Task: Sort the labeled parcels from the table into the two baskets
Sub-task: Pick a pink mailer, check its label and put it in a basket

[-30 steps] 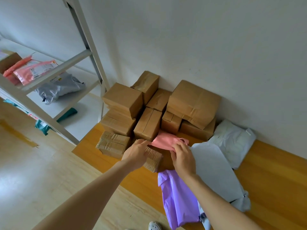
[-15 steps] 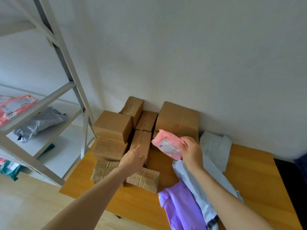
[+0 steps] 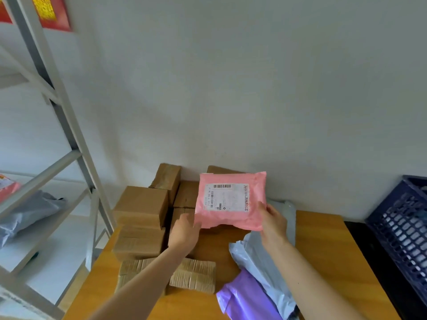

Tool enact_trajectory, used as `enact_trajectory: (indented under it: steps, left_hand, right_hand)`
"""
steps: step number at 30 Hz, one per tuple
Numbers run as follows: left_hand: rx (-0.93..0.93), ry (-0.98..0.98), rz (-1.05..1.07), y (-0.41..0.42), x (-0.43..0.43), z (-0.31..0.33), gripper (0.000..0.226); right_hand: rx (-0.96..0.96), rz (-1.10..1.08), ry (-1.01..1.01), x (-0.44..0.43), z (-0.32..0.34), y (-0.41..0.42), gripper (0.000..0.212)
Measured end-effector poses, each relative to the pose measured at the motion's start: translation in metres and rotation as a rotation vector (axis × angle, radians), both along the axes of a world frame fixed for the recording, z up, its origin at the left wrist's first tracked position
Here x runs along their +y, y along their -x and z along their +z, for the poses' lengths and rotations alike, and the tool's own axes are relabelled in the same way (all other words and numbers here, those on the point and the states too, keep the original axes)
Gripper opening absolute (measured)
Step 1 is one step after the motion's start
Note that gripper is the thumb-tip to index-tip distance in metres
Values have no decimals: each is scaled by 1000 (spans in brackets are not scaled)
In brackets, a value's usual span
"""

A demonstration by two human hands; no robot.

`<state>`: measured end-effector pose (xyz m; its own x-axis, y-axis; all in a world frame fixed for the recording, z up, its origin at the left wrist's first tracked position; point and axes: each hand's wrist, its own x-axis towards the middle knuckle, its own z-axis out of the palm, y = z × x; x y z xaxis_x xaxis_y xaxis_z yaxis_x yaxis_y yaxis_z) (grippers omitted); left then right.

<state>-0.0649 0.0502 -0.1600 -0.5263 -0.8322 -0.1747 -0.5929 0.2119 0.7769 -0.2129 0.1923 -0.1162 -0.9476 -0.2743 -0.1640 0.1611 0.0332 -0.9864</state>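
A pink mailer parcel [image 3: 231, 199] with a white barcode label is held upright above the wooden table [image 3: 323, 250], label facing me. My right hand [image 3: 273, 221] grips its lower right corner. My left hand [image 3: 184, 232] holds its lower left corner from below. Several brown cardboard boxes [image 3: 141, 204] are stacked at the table's back left against the wall. A grey mailer [image 3: 258, 259] and a purple mailer [image 3: 247, 299] lie on the table below my right arm. A dark blue basket [image 3: 399, 232] stands at the right edge.
A grey metal shelf rack [image 3: 76, 144] stands at the left, with a grey bag [image 3: 30, 211] and a pink parcel [image 3: 7, 185] on its shelf. A white mailer [image 3: 288, 213] lies against the wall behind my right hand. Red posters hang top left.
The pink parcel has been lifted off the table and turned upright with its label toward me. My left hand has come onto its lower left corner. The view has tilted up and right.
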Motion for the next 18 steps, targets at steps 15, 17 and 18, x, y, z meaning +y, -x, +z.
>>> enact_trajectory:
  steps: [15, 17, 18]
  left_hand:
    - [807, -1027, 210, 0, 38, 39, 39]
    - [854, -991, 205, -3, 37, 43, 44]
    - [868, -972, 203, -4, 35, 44, 46]
  right_hand:
    - [-439, 184, 530, -3, 8, -56, 34]
    - [-404, 234, 486, 0, 8, -60, 31]
    - [-378, 263, 453, 2, 8, -62, 31]
